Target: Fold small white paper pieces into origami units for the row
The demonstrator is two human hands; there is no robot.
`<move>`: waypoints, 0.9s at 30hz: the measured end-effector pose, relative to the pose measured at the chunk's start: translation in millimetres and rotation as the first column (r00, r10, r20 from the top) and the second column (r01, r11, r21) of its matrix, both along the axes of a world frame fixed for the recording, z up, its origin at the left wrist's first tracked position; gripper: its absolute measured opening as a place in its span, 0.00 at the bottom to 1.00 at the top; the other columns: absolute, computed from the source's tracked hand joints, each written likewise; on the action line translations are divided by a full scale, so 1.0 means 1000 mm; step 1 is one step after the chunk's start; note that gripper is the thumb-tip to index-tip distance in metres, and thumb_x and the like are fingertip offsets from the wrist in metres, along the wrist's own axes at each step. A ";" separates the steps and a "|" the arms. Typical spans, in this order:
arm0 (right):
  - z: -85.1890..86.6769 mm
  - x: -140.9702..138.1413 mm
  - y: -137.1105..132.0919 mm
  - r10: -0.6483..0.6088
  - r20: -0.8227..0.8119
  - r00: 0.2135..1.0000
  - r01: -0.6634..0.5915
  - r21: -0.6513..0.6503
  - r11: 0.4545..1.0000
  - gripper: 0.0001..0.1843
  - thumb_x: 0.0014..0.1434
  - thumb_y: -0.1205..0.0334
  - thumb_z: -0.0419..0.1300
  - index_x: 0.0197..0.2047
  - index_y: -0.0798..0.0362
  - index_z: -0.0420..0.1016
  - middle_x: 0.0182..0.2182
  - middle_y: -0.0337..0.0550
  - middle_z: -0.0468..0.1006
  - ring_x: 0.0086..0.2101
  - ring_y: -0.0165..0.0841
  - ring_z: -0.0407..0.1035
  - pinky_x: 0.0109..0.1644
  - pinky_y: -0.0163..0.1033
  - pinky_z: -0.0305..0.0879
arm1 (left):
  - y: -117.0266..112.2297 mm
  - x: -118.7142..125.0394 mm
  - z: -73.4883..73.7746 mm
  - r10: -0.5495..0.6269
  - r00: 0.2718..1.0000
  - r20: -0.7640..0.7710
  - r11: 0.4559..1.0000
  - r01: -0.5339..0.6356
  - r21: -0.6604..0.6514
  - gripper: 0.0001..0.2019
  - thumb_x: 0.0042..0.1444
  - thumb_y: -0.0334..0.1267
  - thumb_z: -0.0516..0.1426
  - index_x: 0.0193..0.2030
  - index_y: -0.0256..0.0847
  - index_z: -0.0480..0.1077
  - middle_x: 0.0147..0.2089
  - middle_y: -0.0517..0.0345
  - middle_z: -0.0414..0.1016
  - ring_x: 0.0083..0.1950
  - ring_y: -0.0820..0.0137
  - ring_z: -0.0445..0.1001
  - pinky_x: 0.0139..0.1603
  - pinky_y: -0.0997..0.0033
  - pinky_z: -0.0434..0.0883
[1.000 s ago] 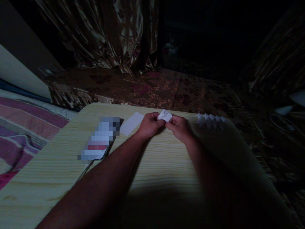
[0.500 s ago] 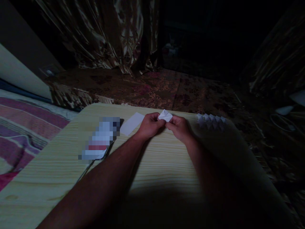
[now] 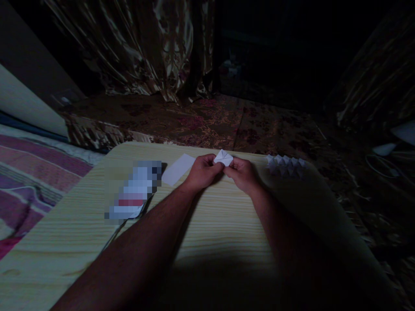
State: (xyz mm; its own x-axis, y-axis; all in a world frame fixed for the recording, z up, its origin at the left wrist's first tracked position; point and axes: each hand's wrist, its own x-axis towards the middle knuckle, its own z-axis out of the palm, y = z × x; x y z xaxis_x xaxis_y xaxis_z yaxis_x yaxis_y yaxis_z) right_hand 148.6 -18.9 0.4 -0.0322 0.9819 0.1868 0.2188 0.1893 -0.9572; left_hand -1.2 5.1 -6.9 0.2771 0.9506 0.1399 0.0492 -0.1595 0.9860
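Observation:
A small white folded paper (image 3: 223,157), diamond-like with crease lines meeting near its top, is held just above the far part of the table. My left hand (image 3: 205,172) pinches its left and lower edge, with the thumb lying across the front. From the other side my right hand (image 3: 241,173) grips the right corner between thumb and fingers. The fingers behind the paper are hidden. Left of my left hand lies a stack or sheet of plain white paper (image 3: 179,169). Several white folded paper pieces (image 3: 285,166) stand in rows right of my right hand.
A pixelated, phone-like object (image 3: 134,192) with a cable lies on the left of the wooden table (image 3: 223,229). A striped bedspread (image 3: 26,172) borders the table's left side. Behind are a patterned cloth-covered ledge (image 3: 194,119) and curtains (image 3: 168,47). The room is dim.
The view has shifted very slightly. Both hands keep their hold on the folded paper, and its shape looks the same.

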 end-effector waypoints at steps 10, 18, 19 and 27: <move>-0.004 0.001 0.001 -0.009 0.014 1.000 0.009 -0.009 1.000 0.08 0.47 0.61 0.60 0.23 0.54 0.64 0.18 0.31 0.63 0.21 0.24 0.54 0.25 0.32 0.49 | 0.000 -0.001 0.004 0.010 1.000 0.025 1.000 -0.011 0.018 0.09 0.46 0.38 0.61 0.32 0.34 0.71 0.29 0.60 0.72 0.27 0.76 0.65 0.28 0.76 0.61; -0.006 0.001 0.002 0.001 0.026 1.000 -0.001 0.003 1.000 0.09 0.47 0.61 0.60 0.23 0.54 0.64 0.19 0.32 0.63 0.21 0.24 0.54 0.24 0.32 0.48 | -0.001 -0.001 0.007 -0.002 1.000 0.008 1.000 0.002 0.012 0.09 0.46 0.38 0.60 0.33 0.34 0.72 0.30 0.59 0.73 0.29 0.74 0.66 0.29 0.76 0.61; -0.006 0.001 0.001 -0.002 0.034 0.999 0.002 0.000 1.000 0.09 0.47 0.61 0.60 0.23 0.54 0.64 0.18 0.31 0.62 0.21 0.24 0.54 0.24 0.32 0.48 | -0.002 -0.001 0.007 -0.004 1.000 0.013 1.000 0.004 0.007 0.09 0.46 0.38 0.60 0.33 0.34 0.72 0.30 0.58 0.73 0.29 0.74 0.66 0.29 0.76 0.61; -0.003 -0.001 0.000 0.013 0.002 1.000 -0.013 0.015 1.000 0.09 0.48 0.59 0.60 0.24 0.53 0.65 0.19 0.32 0.64 0.21 0.24 0.56 0.24 0.32 0.50 | 0.000 0.000 0.005 0.056 0.994 0.093 0.997 -0.050 -0.066 0.08 0.45 0.38 0.60 0.31 0.35 0.71 0.25 0.62 0.69 0.23 0.78 0.61 0.24 0.77 0.57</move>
